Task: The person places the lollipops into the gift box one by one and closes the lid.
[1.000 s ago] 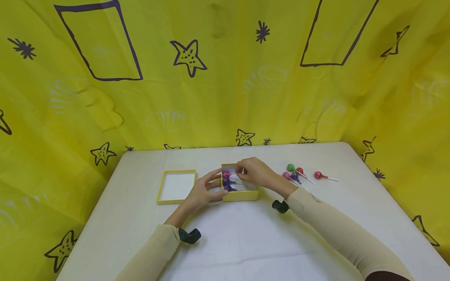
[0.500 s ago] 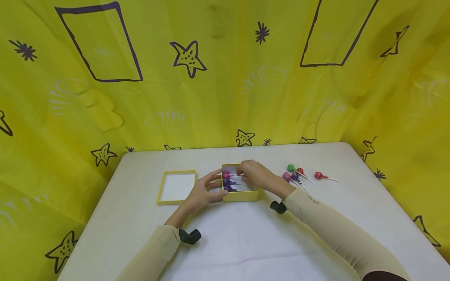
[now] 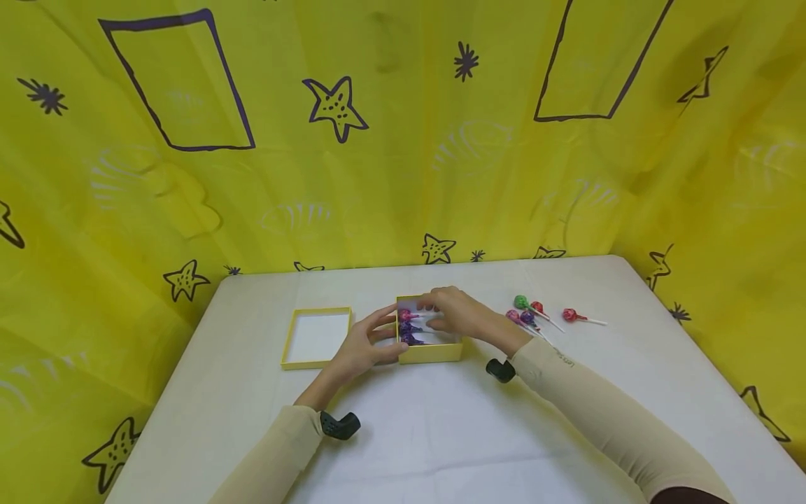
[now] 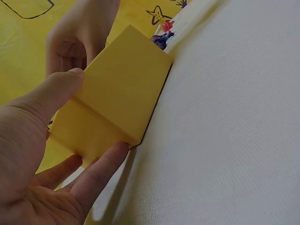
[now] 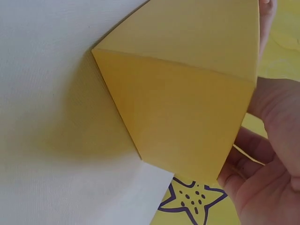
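Observation:
An open yellow box (image 3: 430, 353) with a white inside stands mid-table. Inside lie a pink lollipop (image 3: 405, 316) and two purple lollipops (image 3: 407, 327), heads against the left wall and sticks pointing right. My left hand (image 3: 362, 346) holds the box at its left side, thumb at the near corner and fingers along the wall, as the left wrist view also shows. Over the right part of the box is my right hand (image 3: 462, 313), its thumb and fingers apart, reaching inside. In the right wrist view the box wall (image 5: 178, 112) hides those fingertips.
The shallow yellow lid (image 3: 305, 365) lies to the left, white inside up. Right of the box is a group of lollipops: green (image 3: 521, 302), red (image 3: 537, 306), pink (image 3: 513, 316) and purple (image 3: 527, 318). Another red lollipop (image 3: 569, 314) lies farther right. A yellow curtain (image 3: 390, 175) hangs behind the table.
My right thumb and fingers, drawn together at a lollipop stick a second ago, have spread apart above the box. My left hand and the box stay in place.

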